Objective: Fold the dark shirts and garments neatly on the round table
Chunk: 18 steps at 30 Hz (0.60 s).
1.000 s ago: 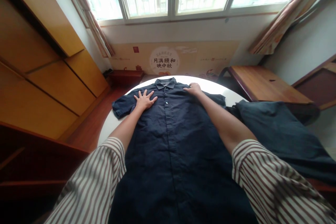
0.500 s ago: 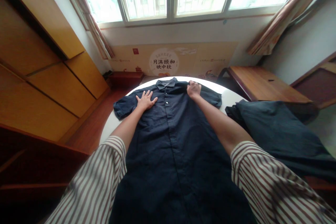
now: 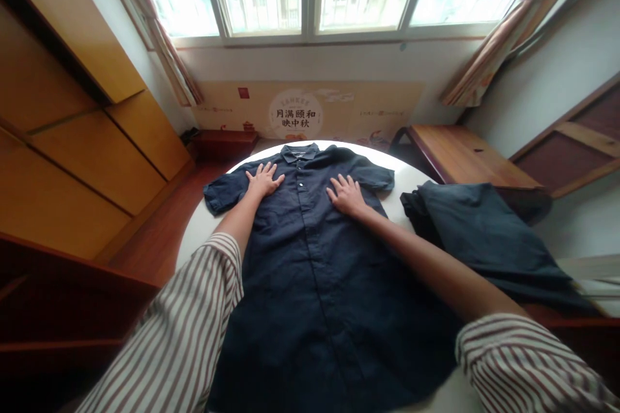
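A dark navy short-sleeved shirt [image 3: 310, 271] lies front up on a white round table [image 3: 191, 232], its collar at the far edge and its hem toward me. Flat on the left chest of the shirt, below the shoulder, rests my left hand [image 3: 264, 181] with its fingers spread. My right hand [image 3: 347, 195] lies on the other side of the chest, fingers apart, holding nothing. Between the hands runs the button placket, with a pale button near the collar.
To the right of the shirt lies a pile of dark folded clothing [image 3: 484, 232]. Behind it stands a wooden desk [image 3: 475, 151]. Wooden cabinets [image 3: 87, 155] line the left side. A printed banner [image 3: 339, 103] runs along the wall under the windows.
My right hand has let go of the shirt's shoulder, moved down toward me and spread flat on the chest. My left hand stays on the shirt. The view has shifted slightly right.
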{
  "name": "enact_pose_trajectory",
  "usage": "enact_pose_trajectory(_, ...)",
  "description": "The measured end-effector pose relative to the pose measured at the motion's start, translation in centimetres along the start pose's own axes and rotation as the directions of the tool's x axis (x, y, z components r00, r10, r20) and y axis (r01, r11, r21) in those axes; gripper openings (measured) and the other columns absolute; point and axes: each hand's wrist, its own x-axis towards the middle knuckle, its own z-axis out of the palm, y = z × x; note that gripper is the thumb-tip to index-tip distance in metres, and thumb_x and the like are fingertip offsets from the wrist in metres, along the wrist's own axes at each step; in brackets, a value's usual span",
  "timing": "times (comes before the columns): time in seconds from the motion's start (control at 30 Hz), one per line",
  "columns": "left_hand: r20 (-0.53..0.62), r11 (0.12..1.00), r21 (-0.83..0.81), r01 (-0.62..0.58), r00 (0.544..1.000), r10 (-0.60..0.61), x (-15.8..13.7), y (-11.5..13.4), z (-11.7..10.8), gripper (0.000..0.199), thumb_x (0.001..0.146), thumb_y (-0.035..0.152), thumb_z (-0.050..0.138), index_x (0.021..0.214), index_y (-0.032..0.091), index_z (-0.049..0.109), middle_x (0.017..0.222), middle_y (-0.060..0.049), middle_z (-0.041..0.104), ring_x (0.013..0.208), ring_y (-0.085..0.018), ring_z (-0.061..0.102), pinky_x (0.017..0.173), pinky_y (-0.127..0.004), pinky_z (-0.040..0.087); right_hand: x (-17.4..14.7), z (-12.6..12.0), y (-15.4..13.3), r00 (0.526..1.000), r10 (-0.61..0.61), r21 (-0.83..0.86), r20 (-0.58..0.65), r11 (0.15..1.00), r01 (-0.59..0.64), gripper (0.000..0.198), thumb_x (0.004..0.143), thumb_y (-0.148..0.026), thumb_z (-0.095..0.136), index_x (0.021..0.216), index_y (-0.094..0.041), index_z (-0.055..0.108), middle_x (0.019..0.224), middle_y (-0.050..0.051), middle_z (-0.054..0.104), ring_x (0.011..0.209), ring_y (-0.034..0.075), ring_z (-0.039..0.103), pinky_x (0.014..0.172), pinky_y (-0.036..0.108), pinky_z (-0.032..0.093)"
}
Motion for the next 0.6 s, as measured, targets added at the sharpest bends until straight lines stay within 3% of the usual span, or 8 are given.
enact_pose_trajectory(0.1, -0.074, 1.0, -0.029, 0.0, 0.997, -0.002, -0.7, 0.3, -0.3, 0.067, 0.093, 0.062, 0.034, 0.151, 0.03, 0.04, 0.162, -0.005, 0.03, 0.148, -0.035, 0.023, 0.116, -0.067, 0.017, -7.8, -0.6, -0.7, 0.978, -0.197, 0.009, 0.061, 0.98, 0.197, 0.06, 0.102, -0.047, 0.036, 0.153, -0.016, 0.039, 0.162, 0.016, 0.027, 0.149, 0.037, 0.021, 0.118, 0.058, 0.021)
enact_pose_trajectory(0.27, -0.302, 0.999, -0.05, 0.005, 0.953, -0.02, -3.1, 1.8, -1.3, 0.043, 0.094, 0.036, 0.041, 0.124, 0.014, 0.064, 0.134, -0.019, 0.056, 0.128, -0.034, 0.048, 0.106, -0.048, 0.041, -21.0, -2.2, -0.9, 0.913, -0.404, 0.106, 0.057, 0.912, 0.397, 0.065, 0.1, -0.054, 0.041, 0.155, -0.021, 0.035, 0.164, 0.012, 0.023, 0.151, 0.032, 0.018, 0.12, 0.058, 0.019)
enact_pose_trajectory(0.4, -0.267, 0.995, -0.052, -0.08, 0.962, 0.063, -6.3, 2.9, -2.0, 0.036, 0.095, 0.026, 0.042, 0.117, 0.011, 0.066, 0.117, -0.019, 0.062, 0.112, -0.031, 0.059, 0.098, -0.041, 0.047, -27.8, -3.8, 1.2, 0.87, -0.484, 0.131, 0.094, 0.872, 0.471, 0.076, 0.095, -0.061, 0.047, 0.159, -0.026, 0.024, 0.164, 0.01, 0.021, 0.152, 0.033, 0.016, 0.118, 0.063, 0.021)
enact_pose_trajectory(0.5, -0.204, 0.977, -0.062, -0.205, 0.961, 0.188, -11.0, 2.8, -2.6, 0.029, 0.092, 0.027, 0.052, 0.114, 0.015, 0.068, 0.112, -0.012, 0.065, 0.105, -0.025, 0.063, 0.096, -0.032, 0.049, -31.3, -4.7, 4.0, 0.841, -0.532, 0.132, 0.1, 0.844, 0.519, 0.094, 0.085, -0.069, 0.058, 0.16, -0.026, 0.02, 0.162, 0.012, 0.026, 0.15, 0.038, 0.02, 0.115, 0.068, 0.025)
enact_pose_trajectory(0.57, -0.189, 0.92, -0.116, -0.375, 0.917, 0.35, -16.1, 2.3, -3.2, 0.027, 0.093, 0.028, 0.053, 0.115, 0.018, 0.067, 0.113, -0.009, 0.066, 0.102, -0.021, 0.064, 0.095, -0.029, 0.049, -33.3, -4.9, 6.0, 0.827, -0.559, 0.122, 0.06, 0.826, 0.55, 0.093, 0.084, -0.064, 0.063, 0.159, -0.025, 0.024, 0.158, 0.014, 0.035, 0.146, 0.037, 0.03, 0.113, 0.066, 0.032)
enact_pose_trajectory(0.6, -0.203, 0.864, -0.16, -0.477, 0.873, 0.444, -19.2, 2.0, -3.5, 0.027, 0.096, 0.029, 0.051, 0.115, 0.019, 0.066, 0.114, -0.009, 0.066, 0.102, -0.02, 0.064, 0.095, -0.03, 0.049, -34.1, -4.9, 7.0, 0.827, -0.562, 0.109, 0.015, 0.823, 0.557, 0.085, 0.087, -0.057, 0.063, 0.158, -0.024, 0.027, 0.155, 0.014, 0.041, 0.144, 0.035, 0.036, 0.112, 0.063, 0.037)
